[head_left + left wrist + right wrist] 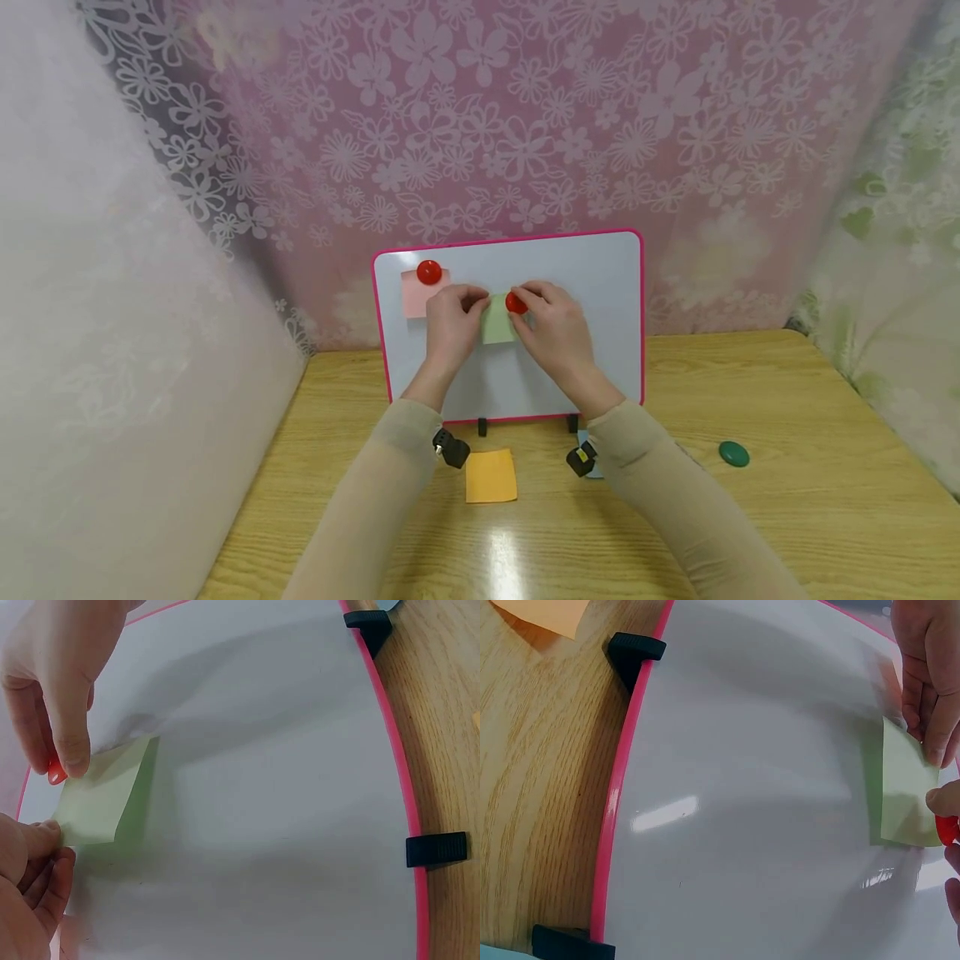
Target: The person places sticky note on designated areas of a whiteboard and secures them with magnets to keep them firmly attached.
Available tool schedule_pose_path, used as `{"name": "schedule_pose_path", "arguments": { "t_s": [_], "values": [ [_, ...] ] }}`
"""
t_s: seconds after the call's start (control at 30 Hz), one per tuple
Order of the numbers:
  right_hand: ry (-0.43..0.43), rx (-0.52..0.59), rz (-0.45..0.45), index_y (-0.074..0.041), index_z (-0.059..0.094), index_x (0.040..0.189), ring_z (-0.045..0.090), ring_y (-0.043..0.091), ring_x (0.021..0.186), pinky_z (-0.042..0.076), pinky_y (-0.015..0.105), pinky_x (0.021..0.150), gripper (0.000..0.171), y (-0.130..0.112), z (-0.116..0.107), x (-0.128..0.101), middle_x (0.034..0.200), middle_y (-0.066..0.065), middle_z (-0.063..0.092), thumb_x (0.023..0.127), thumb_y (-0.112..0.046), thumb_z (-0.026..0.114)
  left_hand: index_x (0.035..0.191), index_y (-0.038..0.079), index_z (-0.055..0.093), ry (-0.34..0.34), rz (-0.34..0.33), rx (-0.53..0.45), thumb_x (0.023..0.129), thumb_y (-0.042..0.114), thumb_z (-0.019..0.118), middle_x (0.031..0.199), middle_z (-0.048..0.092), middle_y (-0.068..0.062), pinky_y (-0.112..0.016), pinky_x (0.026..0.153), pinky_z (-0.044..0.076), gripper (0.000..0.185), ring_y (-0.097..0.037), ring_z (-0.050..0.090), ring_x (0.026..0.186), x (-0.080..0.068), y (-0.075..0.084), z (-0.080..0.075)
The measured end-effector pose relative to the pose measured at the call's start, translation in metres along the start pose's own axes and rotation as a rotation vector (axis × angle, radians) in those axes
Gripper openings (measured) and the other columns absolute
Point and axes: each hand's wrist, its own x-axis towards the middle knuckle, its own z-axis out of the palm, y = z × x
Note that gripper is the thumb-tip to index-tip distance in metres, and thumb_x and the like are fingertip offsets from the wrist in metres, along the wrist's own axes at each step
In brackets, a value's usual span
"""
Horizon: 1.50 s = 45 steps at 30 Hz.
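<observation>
A green sticky note (498, 323) lies against the whiteboard (555, 367), its lower edge lifted off the surface in the left wrist view. My left hand (453, 323) pinches the note's upper left corner between thumb and fingers. With thumb and fingertips my right hand (557, 327) grips a round red magnet (515, 303) at the note's upper right corner. Whether the magnet touches the board cannot be seen. To the left, a pink sticky note (416, 298) hangs on the board under another red magnet (429, 272).
The pink-framed board stands on black feet (482, 427) on a wooden table (750, 392). An orange sticky note (491, 477) lies in front. A blue note (595, 468) is partly hidden by the right wrist. A green magnet (733, 453) sits at right. A floral curtain (480, 125) hangs behind.
</observation>
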Motion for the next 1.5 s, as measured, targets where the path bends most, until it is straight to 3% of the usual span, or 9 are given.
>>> {"name": "schedule_pose_path", "arguments": {
  "t_s": [0.4, 1.5],
  "values": [
    [-0.031, -0.021, 0.01, 0.001, 0.077, 0.124, 0.068, 0.035, 0.109, 0.058, 0.045, 0.098, 0.035, -0.003, 0.008, 0.005, 0.121, 0.016, 0.072, 0.091, -0.01, 0.087, 0.106, 0.001, 0.083, 0.024, 0.042, 0.012, 0.099, 0.006, 0.077, 0.098, 0.078, -0.009, -0.034, 0.08, 0.06, 0.01, -0.023, 0.067, 0.089, 0.001, -0.003, 0.005],
    [-0.093, -0.076, 0.035, 0.0, 0.077, 0.126, 0.067, 0.034, 0.115, 0.056, 0.044, 0.101, 0.036, -0.008, 0.013, 0.011, 0.125, 0.015, 0.071, 0.093, -0.012, 0.086, 0.108, 0.002, 0.083, 0.045, 0.028, 0.035, 0.1, 0.007, 0.077, 0.101, 0.078, -0.01, -0.034, 0.083, 0.06, 0.011, -0.024, 0.068, 0.089, -0.002, -0.005, 0.009]
  ]
}}
